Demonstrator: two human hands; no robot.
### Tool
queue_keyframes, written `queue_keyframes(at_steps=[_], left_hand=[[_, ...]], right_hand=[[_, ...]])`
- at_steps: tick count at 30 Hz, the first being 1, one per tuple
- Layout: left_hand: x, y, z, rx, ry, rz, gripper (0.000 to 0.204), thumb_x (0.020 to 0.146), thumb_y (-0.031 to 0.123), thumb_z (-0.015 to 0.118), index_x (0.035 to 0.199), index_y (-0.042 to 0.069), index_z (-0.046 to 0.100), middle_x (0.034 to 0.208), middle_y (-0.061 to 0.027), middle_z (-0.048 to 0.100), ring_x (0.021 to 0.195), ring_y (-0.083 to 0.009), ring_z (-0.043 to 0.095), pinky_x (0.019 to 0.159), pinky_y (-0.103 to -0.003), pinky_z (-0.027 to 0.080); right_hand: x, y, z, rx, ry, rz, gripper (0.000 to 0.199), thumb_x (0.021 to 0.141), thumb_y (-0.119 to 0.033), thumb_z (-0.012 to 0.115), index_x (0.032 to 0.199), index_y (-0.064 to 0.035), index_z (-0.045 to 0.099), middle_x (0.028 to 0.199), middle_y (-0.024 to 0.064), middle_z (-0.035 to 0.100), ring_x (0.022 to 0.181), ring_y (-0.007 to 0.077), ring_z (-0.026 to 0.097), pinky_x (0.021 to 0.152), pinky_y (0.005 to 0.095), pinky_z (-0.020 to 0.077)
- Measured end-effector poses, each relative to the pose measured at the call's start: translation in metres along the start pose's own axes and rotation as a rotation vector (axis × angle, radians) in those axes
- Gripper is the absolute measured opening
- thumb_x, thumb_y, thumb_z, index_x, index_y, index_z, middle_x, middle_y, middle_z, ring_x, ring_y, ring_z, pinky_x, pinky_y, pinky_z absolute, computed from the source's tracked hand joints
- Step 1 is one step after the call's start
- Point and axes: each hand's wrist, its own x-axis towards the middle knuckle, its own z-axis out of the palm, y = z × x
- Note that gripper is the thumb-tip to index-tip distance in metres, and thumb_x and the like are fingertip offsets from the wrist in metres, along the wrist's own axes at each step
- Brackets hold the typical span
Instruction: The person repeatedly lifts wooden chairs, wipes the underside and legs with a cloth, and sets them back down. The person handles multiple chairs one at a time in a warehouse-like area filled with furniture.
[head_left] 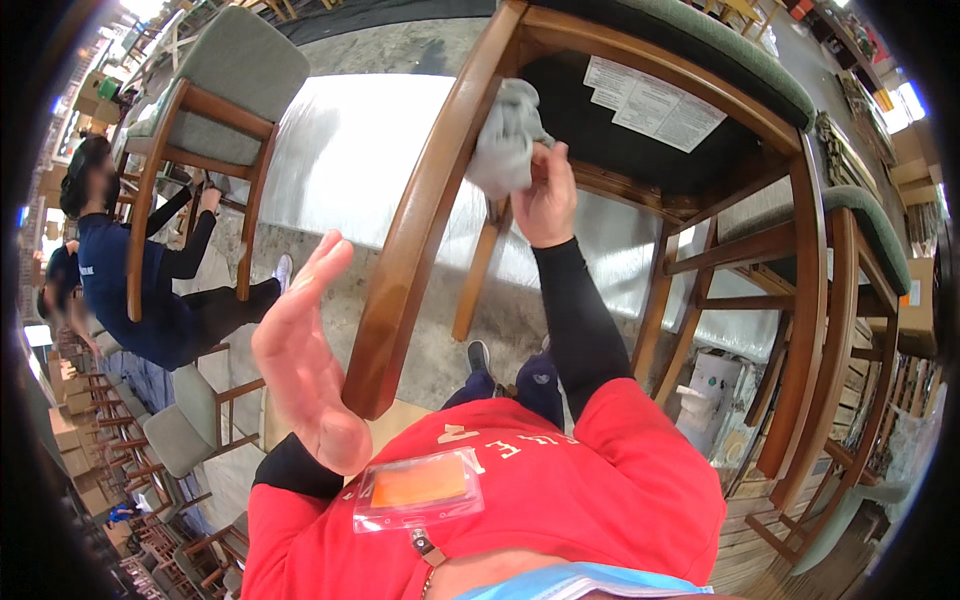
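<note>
A brown wooden chair (410, 230) with a green padded seat is tilted in front of me, its black underside and white paper labels (655, 105) facing me. My right hand (548, 195) is closed on a crumpled grey cloth (508, 140), which lies against the inner side of the near left leg, close to the seat frame. My left hand (310, 360) is beside the lower end of that same leg, fingers stretched out and holding nothing. Whether its palm touches the wood I cannot tell.
At the left, a co-worker (140, 260) in dark clothes works at another green chair (235, 90). A similar wooden chair (855, 250) stands at the right. Behind my chair lies a shiny silvery sheet (345, 150). More chairs (185, 430) fill the lower left; cardboard boxes (915, 310) stand far right.
</note>
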Motion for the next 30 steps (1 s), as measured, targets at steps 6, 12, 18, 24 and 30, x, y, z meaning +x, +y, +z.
queue_keyframes(at_steps=[6, 12, 18, 24, 30], left_hand=[[0.000, 0.002, 0.004, -0.012, 0.016, -0.056, 0.084, 0.095, 0.070, 0.046, 0.141, 0.000, 0.035, 0.138, -0.0324, 0.053, 0.137, -0.0464, 0.045, 0.116, -0.058, 0.028], [-0.010, 0.011, 0.000, 0.056, -0.043, -0.151, 0.082, 0.098, 0.069, 0.038, 0.143, 0.001, 0.031, 0.116, -0.0284, 0.066, 0.123, -0.0471, 0.058, 0.113, -0.062, 0.033], [0.000, 0.012, 0.002, 0.065, -0.135, -0.131, 0.075, 0.101, 0.065, 0.034, 0.141, 0.001, 0.031, 0.106, -0.0258, 0.070, 0.119, -0.0460, 0.061, 0.110, -0.063, 0.036], [-0.010, 0.009, -0.006, 0.079, -0.153, -0.171, 0.070, 0.102, 0.063, 0.035, 0.136, 0.001, 0.039, 0.102, -0.0237, 0.072, 0.120, -0.0466, 0.060, 0.111, -0.063, 0.036], [-0.010, 0.005, -0.014, 0.005, -0.215, -0.115, 0.068, 0.101, 0.063, 0.039, 0.133, 0.003, 0.044, 0.102, -0.0210, 0.072, 0.122, -0.0472, 0.058, 0.111, -0.066, 0.033]], right_hand=[[0.049, -0.009, 0.037, -0.963, -0.077, -0.583, 0.087, 0.077, -0.020, 0.085, 0.147, -0.0023, 0.036, 0.108, 0.0128, 0.066, 0.105, 0.0284, 0.065, 0.094, 0.0333, 0.0512], [0.049, 0.029, 0.068, -0.907, 0.203, -0.755, 0.088, 0.069, -0.022, 0.088, 0.142, -0.0020, 0.043, 0.109, 0.0243, 0.069, 0.098, 0.0387, 0.071, 0.081, 0.0405, 0.0566], [-0.031, 0.128, -0.081, -1.178, 0.352, -0.188, 0.047, 0.074, -0.016, 0.084, 0.111, 0.0014, 0.060, 0.100, 0.0198, 0.068, 0.097, 0.0340, 0.069, 0.084, 0.0400, 0.0531], [-0.004, 0.112, -0.009, -0.920, 0.360, -0.209, 0.048, 0.073, -0.007, 0.078, 0.115, 0.0021, 0.056, 0.111, 0.0209, 0.062, 0.104, 0.0349, 0.063, 0.088, 0.0396, 0.0505], [0.040, 0.028, 0.071, -0.917, 0.235, -0.833, 0.067, 0.067, -0.008, 0.079, 0.126, 0.0040, 0.048, 0.109, 0.0260, 0.057, 0.099, 0.0477, 0.056, 0.085, 0.0485, 0.0487]])
